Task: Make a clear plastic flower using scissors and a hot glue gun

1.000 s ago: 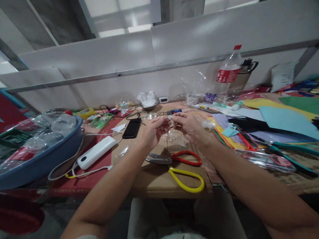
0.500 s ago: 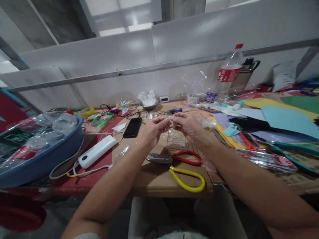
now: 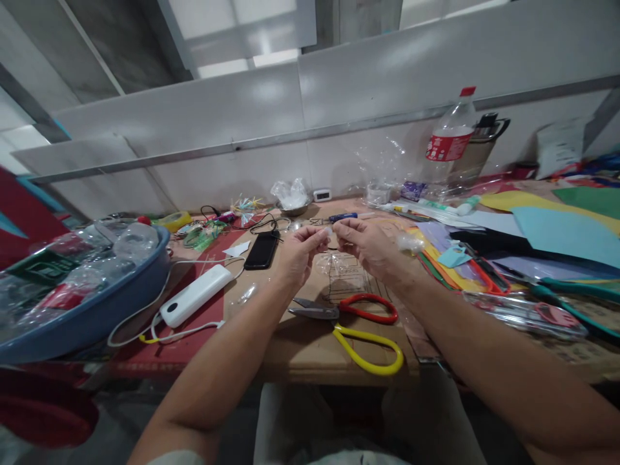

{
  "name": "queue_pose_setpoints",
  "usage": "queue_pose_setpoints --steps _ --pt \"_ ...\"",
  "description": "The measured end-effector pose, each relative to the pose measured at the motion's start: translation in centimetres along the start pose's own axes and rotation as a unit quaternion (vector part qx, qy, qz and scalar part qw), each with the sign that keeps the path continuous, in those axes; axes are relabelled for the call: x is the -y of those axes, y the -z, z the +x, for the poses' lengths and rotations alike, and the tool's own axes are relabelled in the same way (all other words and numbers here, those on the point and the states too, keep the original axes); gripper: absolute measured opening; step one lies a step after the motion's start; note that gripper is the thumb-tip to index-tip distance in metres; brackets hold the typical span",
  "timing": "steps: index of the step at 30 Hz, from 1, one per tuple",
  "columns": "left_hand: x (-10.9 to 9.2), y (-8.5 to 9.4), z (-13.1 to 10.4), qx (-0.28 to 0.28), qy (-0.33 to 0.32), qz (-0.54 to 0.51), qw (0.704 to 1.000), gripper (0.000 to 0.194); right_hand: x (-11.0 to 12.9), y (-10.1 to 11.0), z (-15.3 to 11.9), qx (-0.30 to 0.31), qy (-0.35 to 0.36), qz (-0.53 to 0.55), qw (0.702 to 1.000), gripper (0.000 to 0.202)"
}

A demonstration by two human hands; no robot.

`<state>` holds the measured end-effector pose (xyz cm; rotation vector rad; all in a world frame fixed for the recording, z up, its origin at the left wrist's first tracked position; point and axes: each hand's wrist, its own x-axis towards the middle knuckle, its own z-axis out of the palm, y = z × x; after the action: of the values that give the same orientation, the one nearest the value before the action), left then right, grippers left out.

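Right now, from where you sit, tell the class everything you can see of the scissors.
The scissors lie flat on brown cardboard, handles spread apart. Their short grey blades look like metal and point left. One looped handle is red; the other, yellow, lies nearer the front edge. Neither the left hand nor the right hand touches them.

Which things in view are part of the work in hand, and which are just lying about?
In hand:
- small whitish piece, at the fingertips of the left hand and right hand

Lying about, as far as one view shows:
- scissors
- black phone
- white device with cable
- blue basin of plastic bottles
- red-capped bottle
- light blue sheet
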<state>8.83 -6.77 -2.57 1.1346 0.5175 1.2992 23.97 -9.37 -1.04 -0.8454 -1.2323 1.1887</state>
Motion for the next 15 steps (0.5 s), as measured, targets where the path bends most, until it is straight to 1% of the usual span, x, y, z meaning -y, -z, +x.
queue_pose_setpoints --steps 2,3,5,6,7,8,9,10,11,12,15 --pt "-0.2 0.1 0.1 -0.006 0.010 -0.020 1.000 0.029 0.4 0.2 -0.2 -0.023 0.022 -0.016 0.999 0.043" --pt "-0.3 0.2 0.2 -0.009 0.017 -0.032 0.999 0.030 0.7 0.3 -0.7 -0.036 0.040 -0.044 0.998 0.040" --pt "-0.4 0.4 0.4 -0.014 0.029 -0.059 0.998 0.031 1.2 0.5 -2.2 -0.036 0.074 -0.145 0.986 0.031" --pt "-0.5 0.6 0.6 -0.016 0.033 -0.073 0.997 0.031 1.4 0.6 -3.4 -0.018 0.079 -0.214 0.974 0.026" --pt "-0.6 0.7 0.7 -0.019 0.036 -0.084 0.996 0.031 1.5 0.8 -4.8 0.023 0.074 -0.289 0.954 0.022" --pt "-0.6 0.9 0.8 -0.022 0.038 -0.094 0.995 0.031 1.5 1.0 -6.2 0.066 0.069 -0.361 0.928 0.020" --pt "-0.7 1.0 1.0 -0.025 0.039 -0.100 0.994 0.031 1.3 1.2 -7.6 0.105 0.059 -0.429 0.895 0.019" --pt "-0.7 1.1 1.0 -0.029 0.041 -0.102 0.994 0.030 1.0 1.6 -9.0 0.137 0.048 -0.481 0.864 0.019" --pt "-0.8 1.1 1.1 -0.032 0.044 -0.102 0.993 0.029 0.6 1.9 -10.2 0.166 0.056 -0.517 0.838 0.017" --pt "-0.8 1.2 1.1 -0.034 0.047 -0.101 0.993 0.029 0.1 2.2 -11.2 0.178 0.068 -0.551 0.812 0.019" --pt "-0.9 1.2 1.2 -0.040 0.050 -0.096 0.993 0.027 -1.3 2.8 -12.8 0.205 0.100 -0.627 0.745 0.041"
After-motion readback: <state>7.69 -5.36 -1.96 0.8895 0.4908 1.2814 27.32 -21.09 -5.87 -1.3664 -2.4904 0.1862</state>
